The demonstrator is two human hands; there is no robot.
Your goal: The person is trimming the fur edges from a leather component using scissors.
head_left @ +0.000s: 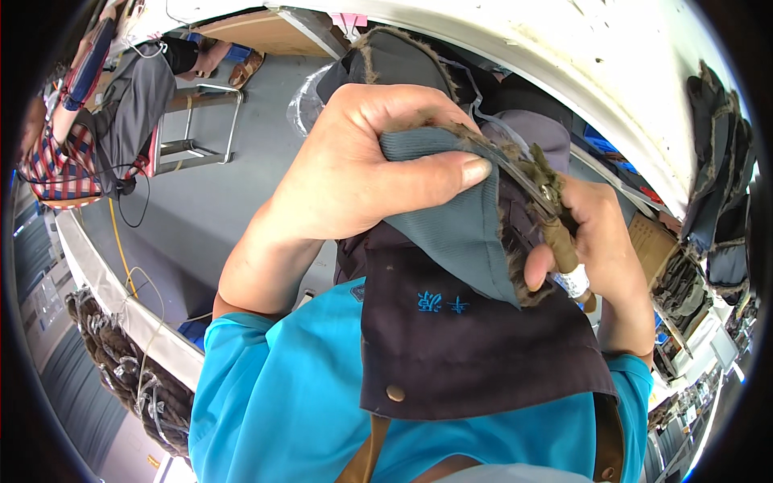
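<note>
Shirt (274, 378), fabric (452, 233); white table (596, 60), floor (270, 137) (stool (206, 98) left).

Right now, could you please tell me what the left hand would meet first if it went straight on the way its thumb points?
Most likely the brown-handled tool in the right hand, since the left hand would carry the grey-blue cloth along; depth is unclear, so cloth and tool may be touching.

From head height, one wide fisheye view faces steeply downward, with the left hand (354, 165) and right hand (600, 217) close below it.
</note>
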